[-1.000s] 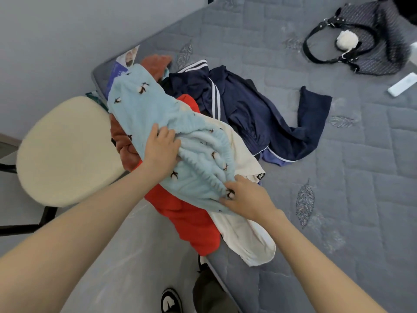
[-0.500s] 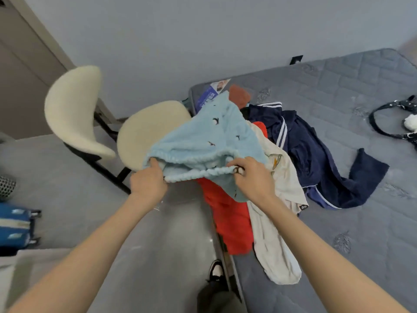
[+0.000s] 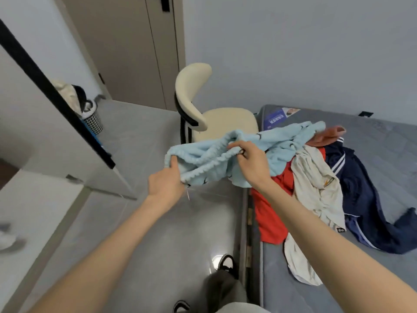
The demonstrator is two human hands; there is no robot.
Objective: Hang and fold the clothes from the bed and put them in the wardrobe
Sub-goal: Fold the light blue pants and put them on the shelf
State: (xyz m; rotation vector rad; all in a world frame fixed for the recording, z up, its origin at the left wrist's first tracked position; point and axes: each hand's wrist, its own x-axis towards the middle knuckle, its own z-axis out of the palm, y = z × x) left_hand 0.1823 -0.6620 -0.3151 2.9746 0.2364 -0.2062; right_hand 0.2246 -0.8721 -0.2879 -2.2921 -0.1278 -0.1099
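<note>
View from a head-worn camera, looking down past two bare forearms at the corner of a bed point(image 3: 383, 141) with a grey quilted mattress.

Both hands grip a light blue fleece garment point(image 3: 282, 145) dotted with small dark marks. They hold it by its gathered elastic waistband point(image 3: 207, 154). The left hand point(image 3: 167, 185) has its fingers curled under the band's left end, with the thumb on top. The right hand point(image 3: 252, 166) pinches the band further along. The hands are apart, and the band sags a little between them over the floor beside the bed.

The rest of the garment trails to the right and lies on a heap of clothes at the mattress corner. The heap includes a red garment point(image 3: 270, 218), a cream garment point(image 3: 316, 184) and a navy striped jacket point(image 3: 365, 199). A cream chair point(image 3: 225, 123) stands just behind the hands.

The step in hand looks like drawing this garment clear of the heap, ready for folding. It would go best with both grips kept on the waistband. Lifting up as well as away should let the trailing end peel off without dragging the red or cream pieces over the mattress edge. Once the garment hangs free, spreading the hands would pull the band taut and let the fabric drop straight. That should make even folds easier. Fleece is soft and will likely cling to the pile.
</note>
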